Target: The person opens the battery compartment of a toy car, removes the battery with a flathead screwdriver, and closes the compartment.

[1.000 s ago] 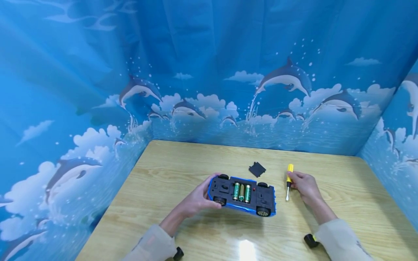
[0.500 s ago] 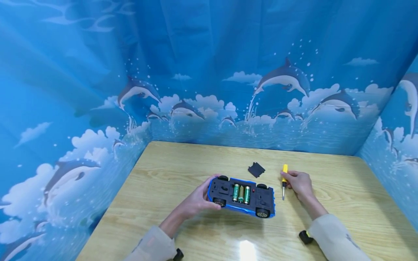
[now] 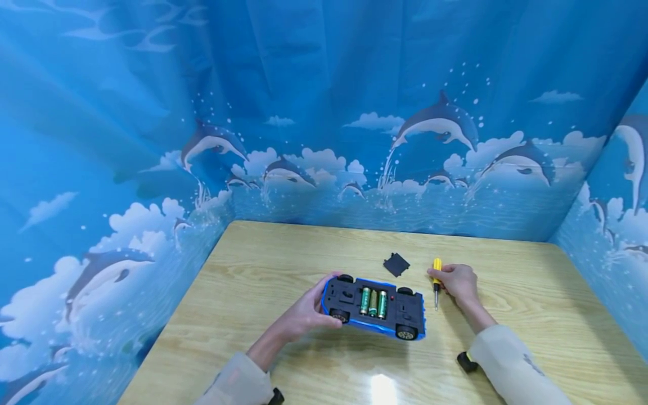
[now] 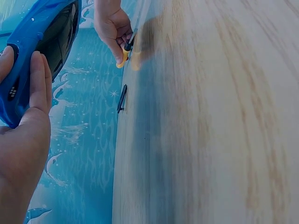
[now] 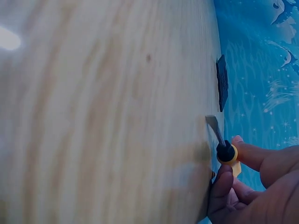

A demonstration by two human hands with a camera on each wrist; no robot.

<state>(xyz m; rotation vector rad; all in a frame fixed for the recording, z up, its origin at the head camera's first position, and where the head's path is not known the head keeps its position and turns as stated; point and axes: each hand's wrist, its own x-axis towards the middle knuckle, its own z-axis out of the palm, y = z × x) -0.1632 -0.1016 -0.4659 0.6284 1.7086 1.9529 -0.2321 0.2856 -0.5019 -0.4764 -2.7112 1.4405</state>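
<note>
My left hand [image 3: 305, 315] grips one end of a blue toy car [image 3: 374, 308], its dark underside turned up toward the head camera. Three green batteries [image 3: 373, 302] lie side by side in the car's uncovered battery compartment. In the left wrist view, fingers [image 4: 38, 84] and thumb clasp the blue body. To the car's right, my right hand [image 3: 459, 283] pinches a screwdriver [image 3: 437, 273] by its yellow handle, the metal shaft pointing toward me. The right wrist view shows the flat blade [image 5: 214, 126] close to the tabletop.
A black battery cover [image 3: 396, 264] lies on the wooden table [image 3: 273, 247] behind the car, left of the screwdriver. Blue curtains [image 3: 324, 112] printed with dolphins stand along the table's back and sides. Black wrist devices [image 3: 467, 362] show at both cuffs.
My right hand has carried the screwdriver leftward, closer to the car and the black cover. The left hand and the car stay nearly in place.
</note>
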